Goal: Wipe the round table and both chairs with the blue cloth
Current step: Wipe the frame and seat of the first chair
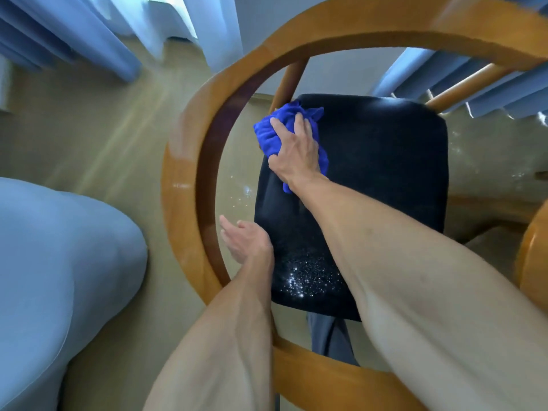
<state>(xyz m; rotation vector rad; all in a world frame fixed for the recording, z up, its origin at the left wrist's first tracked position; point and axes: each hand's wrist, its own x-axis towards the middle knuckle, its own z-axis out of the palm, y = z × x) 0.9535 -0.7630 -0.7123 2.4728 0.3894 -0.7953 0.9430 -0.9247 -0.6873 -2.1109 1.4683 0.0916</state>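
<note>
view looks straight down thru the curved wooden armrest ring of a chair [189,161] onto its black seat [370,179]. r hand [296,149] lies flat on the bunched blue cloth [268,134], fingers spread over it and thumb hooked round its near edge, pressing it onto the far-left corner of the seat, just beside a wooden strut [289,81]. l hand [244,241] holds nothing; fingers relaxed and loosely straight, it hangs at the seat's left edge, inside the ring; can't tell if it touches the seat. seat's near part shows small bright specks. beige floor [89,137] below, blue curtains [98,28] top left & w/ pleats top right, pale blue rounded shape [59,262] at left.
</note>
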